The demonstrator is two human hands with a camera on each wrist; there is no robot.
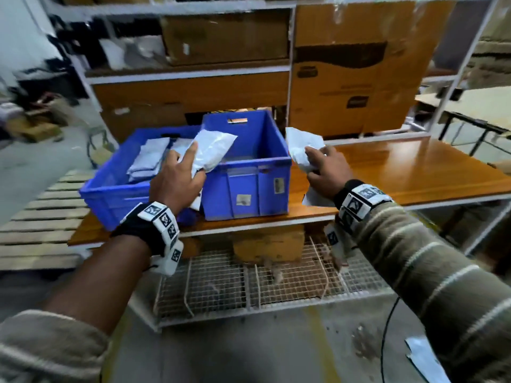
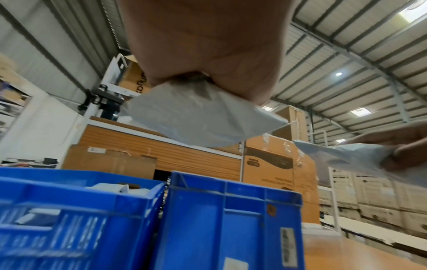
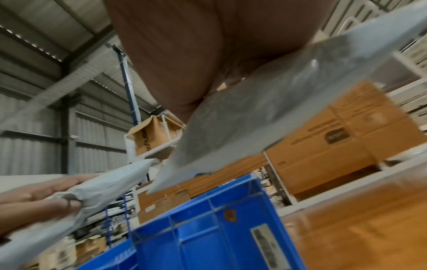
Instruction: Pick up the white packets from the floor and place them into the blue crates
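Two blue crates stand side by side on a wooden table (image 1: 401, 167). The left crate (image 1: 110, 186) holds several white packets (image 1: 149, 158); the taller right crate (image 1: 249, 189) looks empty inside. My left hand (image 1: 179, 175) grips a white packet (image 1: 213, 150) over the near rim between the crates; the same packet (image 2: 198, 117) shows under the palm in the left wrist view. My right hand (image 1: 323, 172) holds another white packet (image 1: 301, 147) just right of the right crate, above the table; this packet (image 3: 265, 117) fills the right wrist view.
Shelving with cardboard boxes (image 1: 354, 70) rises behind the table. A wire-mesh shelf (image 1: 249, 283) sits under the tabletop. A wooden pallet (image 1: 41, 217) lies to the left. One white packet (image 1: 425, 360) and a black cable (image 1: 387, 335) lie on the floor at lower right.
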